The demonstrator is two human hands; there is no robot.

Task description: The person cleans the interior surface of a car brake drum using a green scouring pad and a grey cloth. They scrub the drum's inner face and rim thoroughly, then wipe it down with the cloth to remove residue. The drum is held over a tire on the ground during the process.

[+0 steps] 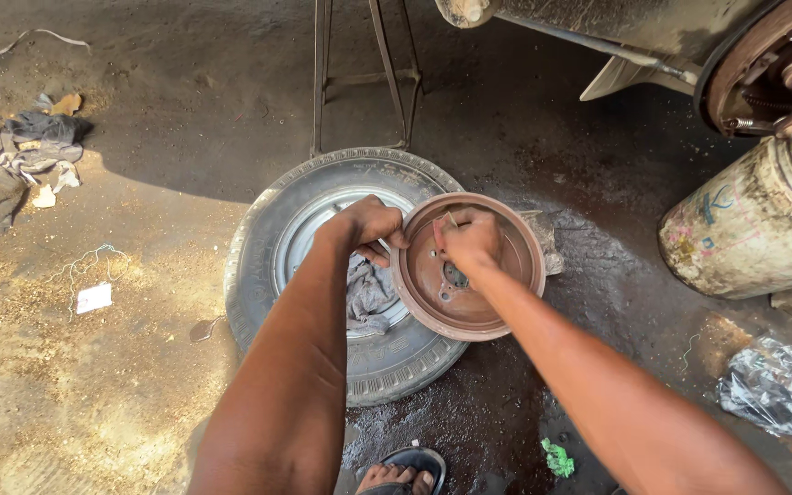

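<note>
A rusty brown brake drum [506, 293] rests tilted on a tyre [387, 362] that lies flat on the ground. My left hand [370, 225] grips the drum's left rim. Inside the drum, near its upper left, my right hand [469, 240] is closed on a small thin tool whose tip shows above the fingers. A grey rag [368, 295] lies in the wheel's centre, just left of the drum.
A metal stand [359, 78] rises behind the tyre. At the right, a dirty drum-shaped container [749, 229] sits under a vehicle's exposed wheel hub [781, 73]. Rags [16, 165] lie far left, a plastic bag [767, 385] at right, my sandalled foot [405, 472] below.
</note>
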